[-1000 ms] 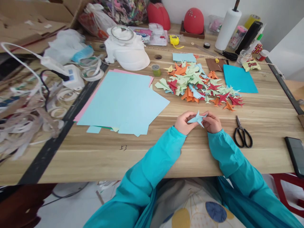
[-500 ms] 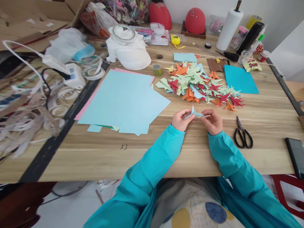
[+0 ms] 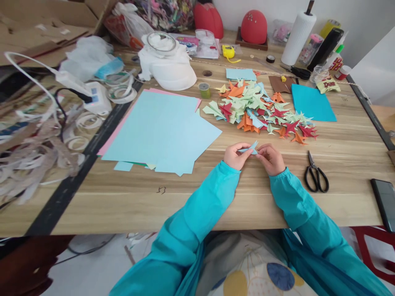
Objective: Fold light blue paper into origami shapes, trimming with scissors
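Note:
A small folded light-blue origami crane is held just above the table between my two hands. My left hand is closed, pinching its left part between thumb and fingers. My right hand pinches the crane's right end, fingers together and partly hiding it. Beyond the hands lies a heap of folded paper cranes in pale green, orange, red and blue. Black-handled scissors rest on the table right of my right hand. Large light-blue paper sheets lie to the left, over pink ones.
A bright blue paper stack lies behind the heap at right, and a phone at the right edge. A spool of thread stands left of the heap. Tangled ribbons and a white power adapter crowd the left side.
My right hand has shifted slightly left, closer to my left hand. The crane's upright point now leans to the right, and its right end no longer stretches out as far.

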The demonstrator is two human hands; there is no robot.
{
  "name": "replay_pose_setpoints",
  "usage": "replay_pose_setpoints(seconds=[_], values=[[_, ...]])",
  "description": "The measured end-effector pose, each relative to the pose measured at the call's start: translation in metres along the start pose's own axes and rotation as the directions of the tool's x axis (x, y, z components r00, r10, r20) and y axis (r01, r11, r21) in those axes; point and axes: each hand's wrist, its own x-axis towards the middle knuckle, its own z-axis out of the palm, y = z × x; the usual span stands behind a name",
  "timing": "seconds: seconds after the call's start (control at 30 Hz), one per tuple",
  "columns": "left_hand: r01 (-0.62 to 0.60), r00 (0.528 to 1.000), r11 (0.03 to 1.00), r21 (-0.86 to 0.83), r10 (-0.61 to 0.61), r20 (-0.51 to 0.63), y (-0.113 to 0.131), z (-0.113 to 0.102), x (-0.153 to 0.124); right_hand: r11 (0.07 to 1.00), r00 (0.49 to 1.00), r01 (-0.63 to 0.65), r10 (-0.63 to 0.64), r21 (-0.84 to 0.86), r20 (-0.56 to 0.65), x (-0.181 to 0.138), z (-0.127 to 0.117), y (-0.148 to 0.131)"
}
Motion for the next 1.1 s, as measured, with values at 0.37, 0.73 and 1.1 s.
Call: replay_pose_setpoints(seconds=[0.37, 0.73, 1.1], values=[[0.005, 1.000, 1.000, -0.017, -0.005, -0.009, 0.0036, 0.0013, -0.0010, 1.000, 1.000, -0.012, 0.012, -0.026, -0.019, 0.0010, 0.0007, 0.0004], [0.072, 0.997, 0.990, -0.119, -0.073, -0.001, -0.0012, -0.0036, 0.0051, 0.963, 0.971, -0.213, 0.227, 0.165, -0.071, 0.0000, -0.0023, -0.0043], [0.053, 0.998, 0.996, -0.078, -0.050, 0.041, -0.0018, -0.0018, 0.0025, 0.964, 0.981, -0.186, 0.192, 0.188, -0.010, -0.0005, -0.0009, -0.0076]])
